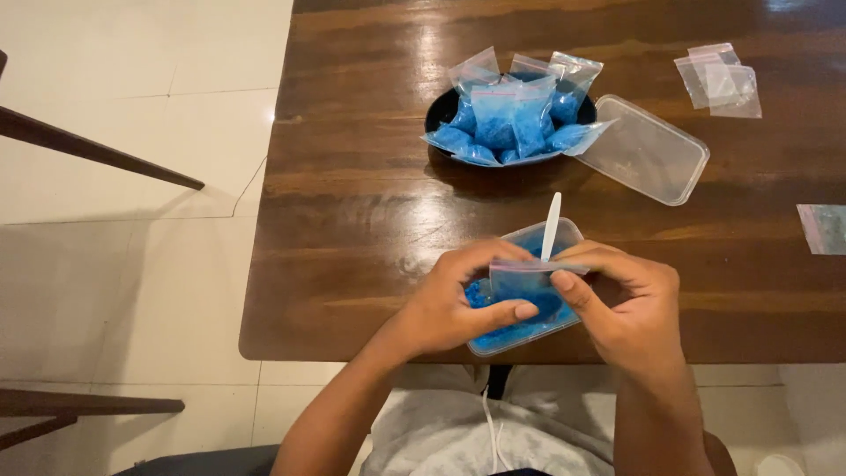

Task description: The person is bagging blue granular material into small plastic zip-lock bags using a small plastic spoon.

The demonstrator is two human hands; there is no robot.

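Near table edge, both hands pinching small bag

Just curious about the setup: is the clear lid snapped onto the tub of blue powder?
No. The clear lid lies apart on the table beside the black bowl, while the tub stands open under the hands.

Light: even indoor brightness, cast from above | Glare: white streaks are seen on the wooden table toward its far edge and far right corner | Shadows: soft, thrown leftward onto the floor | Focus: sharp throughout, slight wide-angle stretching at the edges
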